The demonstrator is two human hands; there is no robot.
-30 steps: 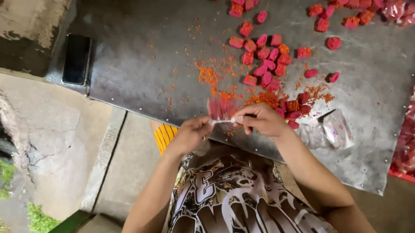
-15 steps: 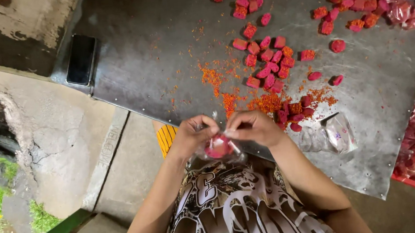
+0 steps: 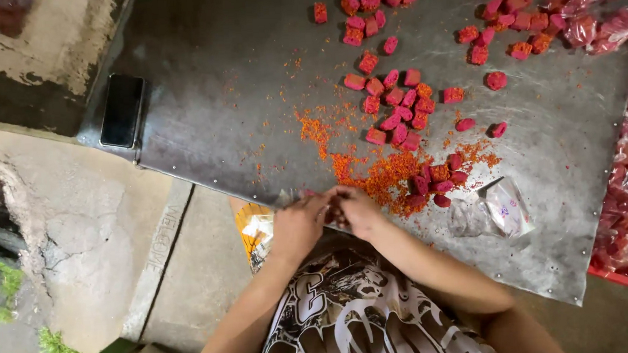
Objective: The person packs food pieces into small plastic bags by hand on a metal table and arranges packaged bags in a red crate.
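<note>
both hands (image 3: 329,215) pinch hidden item

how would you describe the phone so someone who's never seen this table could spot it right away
Start from the big grey sheet-metal table strewn with small pink-red cubes and orange crumbs. Go to its far left edge, well away from the cubes. There lies the flat black rectangular phone, screen dark; it is the only black, smooth slab on the table, with no crumbs on it.
</note>
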